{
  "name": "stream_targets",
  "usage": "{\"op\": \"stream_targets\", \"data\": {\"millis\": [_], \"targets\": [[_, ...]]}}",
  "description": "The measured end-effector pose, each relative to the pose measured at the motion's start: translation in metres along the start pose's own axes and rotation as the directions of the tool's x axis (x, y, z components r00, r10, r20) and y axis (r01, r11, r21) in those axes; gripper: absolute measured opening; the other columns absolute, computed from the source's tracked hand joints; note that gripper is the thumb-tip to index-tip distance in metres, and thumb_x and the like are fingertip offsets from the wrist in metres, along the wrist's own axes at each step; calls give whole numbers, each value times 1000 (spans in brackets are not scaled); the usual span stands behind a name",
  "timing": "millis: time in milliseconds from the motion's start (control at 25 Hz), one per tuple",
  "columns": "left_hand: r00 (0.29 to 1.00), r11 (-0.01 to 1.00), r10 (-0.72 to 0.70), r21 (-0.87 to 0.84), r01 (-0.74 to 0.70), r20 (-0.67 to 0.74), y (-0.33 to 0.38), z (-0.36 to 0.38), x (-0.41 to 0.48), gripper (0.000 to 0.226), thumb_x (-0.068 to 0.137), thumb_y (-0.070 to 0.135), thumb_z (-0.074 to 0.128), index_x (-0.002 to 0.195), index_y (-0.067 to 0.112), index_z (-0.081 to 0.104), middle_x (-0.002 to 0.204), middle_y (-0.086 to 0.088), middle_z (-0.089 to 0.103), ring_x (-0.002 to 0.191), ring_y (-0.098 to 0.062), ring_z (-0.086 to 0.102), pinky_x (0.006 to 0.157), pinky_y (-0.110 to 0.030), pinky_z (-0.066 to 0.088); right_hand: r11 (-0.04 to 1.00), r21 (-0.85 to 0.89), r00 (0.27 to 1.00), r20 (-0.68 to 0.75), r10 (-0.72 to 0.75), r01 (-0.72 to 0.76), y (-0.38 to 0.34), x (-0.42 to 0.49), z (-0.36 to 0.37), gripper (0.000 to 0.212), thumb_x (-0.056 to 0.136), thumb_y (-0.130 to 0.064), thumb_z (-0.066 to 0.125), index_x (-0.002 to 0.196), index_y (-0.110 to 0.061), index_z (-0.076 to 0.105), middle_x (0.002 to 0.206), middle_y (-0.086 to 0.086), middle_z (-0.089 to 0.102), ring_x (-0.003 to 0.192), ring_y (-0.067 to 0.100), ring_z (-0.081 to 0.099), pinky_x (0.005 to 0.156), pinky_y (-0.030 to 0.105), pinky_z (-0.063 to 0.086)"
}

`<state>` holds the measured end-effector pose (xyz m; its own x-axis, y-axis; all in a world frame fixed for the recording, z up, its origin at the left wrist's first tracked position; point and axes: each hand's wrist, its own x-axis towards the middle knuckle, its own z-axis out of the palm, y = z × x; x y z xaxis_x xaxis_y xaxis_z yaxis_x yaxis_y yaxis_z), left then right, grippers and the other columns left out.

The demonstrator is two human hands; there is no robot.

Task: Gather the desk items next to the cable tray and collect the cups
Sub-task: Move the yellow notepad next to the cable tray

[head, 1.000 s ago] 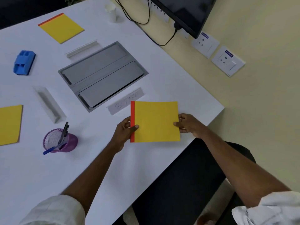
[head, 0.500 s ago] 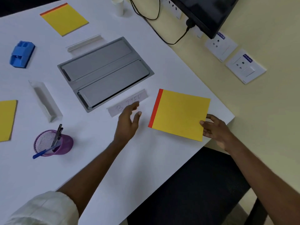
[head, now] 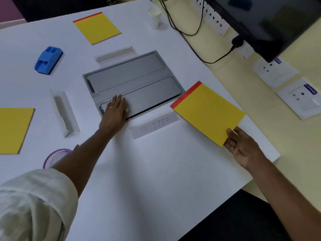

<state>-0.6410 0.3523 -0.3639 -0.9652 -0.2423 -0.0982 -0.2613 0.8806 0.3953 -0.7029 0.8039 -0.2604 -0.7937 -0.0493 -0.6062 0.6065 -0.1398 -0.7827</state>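
The grey cable tray (head: pixel 132 72) is set into the white desk. My left hand (head: pixel 115 112) lies flat with straight fingers on the tray's near lid. My right hand (head: pixel 243 146) pinches the near corner of a yellow pad with a red spine (head: pixel 206 110), just right of the tray. Two more yellow pads lie on the desk, one at the back (head: pixel 97 27) and one at the left edge (head: pixel 13 129). A stack of white paper cups (head: pixel 154 17) stands at the back by the cables. A purple mesh pen cup (head: pixel 53 157) is partly hidden by my left forearm.
A blue plastic holder (head: pixel 47 60) sits at the left. Two clear name-plate stands lie near the tray, one behind (head: pixel 115 53) and one to the left (head: pixel 64 112). A paper label (head: pixel 154 125) lies in front. Monitor (head: pixel 271 21), cables (head: pixel 191 32) and wall sockets (head: pixel 298 98) line the right.
My left hand let go of the pad and moved forward onto the tray lid. My right hand carried the pad to the right of the tray.
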Motion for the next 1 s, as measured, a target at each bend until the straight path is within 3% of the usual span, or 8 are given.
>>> {"op": "stream_targets", "data": {"millis": [360, 560, 640, 680, 720, 800, 880, 1000], "targets": [[979, 998, 45, 48, -36, -197, -27, 40, 44, 60, 108, 41, 19, 158, 9, 29, 167, -12, 25, 157, -26, 18, 127, -45, 15, 997, 57, 992, -116, -43, 50, -51, 122, 71, 14, 100, -6, 54, 102, -14, 65, 101, 1, 71, 77, 10, 73, 63, 25, 60], [981, 999, 34, 43, -26, -193, -28, 41, 45, 61, 108, 44, 17, 160, 14, 25, 169, -7, 20, 158, -22, 13, 129, -44, 14, 996, 47, 987, -145, -63, 71, -67, 187, 118, 23, 101, -3, 51, 122, -5, 59, 109, 10, 64, 92, 21, 65, 84, 34, 55], [983, 999, 27, 46, -19, -182, -28, 39, 46, 61, 107, 44, 16, 161, 15, 23, 169, -5, 18, 159, -19, 10, 129, -43, 12, 993, -26, 976, -184, -115, 112, -66, 205, 133, 10, 98, -2, 57, 107, -2, 61, 101, 12, 64, 90, 26, 65, 74, 32, 58], [983, 999, 23, 47, -15, -182, -28, 39, 46, 61, 107, 44, 16, 161, 15, 23, 169, -4, 17, 159, -18, 10, 129, -43, 12, 976, -168, 958, -227, -173, 136, -63, 212, 139, 8, 95, -5, 64, 101, -2, 61, 100, 12, 63, 96, 30, 64, 76, 32, 57], [983, 999, 21, 48, -12, -184, -28, 40, 46, 61, 107, 44, 17, 161, 16, 23, 169, -4, 17, 159, -18, 9, 129, -42, 11, 896, -420, 930, -253, -267, 143, -59, 218, 142, 21, 91, -12, 70, 106, -1, 61, 107, 14, 62, 107, 32, 60, 84, 35, 54], [983, 999, 18, 51, -9, -181, -28, 41, 47, 61, 107, 44, 17, 161, 17, 23, 169, -3, 17, 159, -17, 8, 129, -41, 10, 524, -834, 851, -142, -505, 172, -48, 226, 143, 63, 86, -23, 76, 138, 0, 47, 140, 17, 47, 131, 32, 46, 104, 39, 42], [985, 998, 19, 57, -9, -173, -29, 41, 48, 61, 107, 44, 16, 161, 17, 22, 170, -3, 17, 159, -16, 7, 129, -41, 10, 265, -907, 802, 117, -586, 326, -38, 228, 147, 71, 91, -23, 71, 150, -4, 36, 157, 16, 31, 145, 30, 30, 116, 41, 32], [987, 999, 15, 52, -7, -159, -30, 43, 47, 61, 107, 46, 15, 162, 20, 18, 170, -1, 14, 159, -13, 3, 130, -40, 9, 66, -882, 789, 381, -482, 467, -28, 241, 149, 53, 101, -21, 56, 150, -10, 40, 163, 13, 24, 153, 29, 18, 123, 39, 21]]}}
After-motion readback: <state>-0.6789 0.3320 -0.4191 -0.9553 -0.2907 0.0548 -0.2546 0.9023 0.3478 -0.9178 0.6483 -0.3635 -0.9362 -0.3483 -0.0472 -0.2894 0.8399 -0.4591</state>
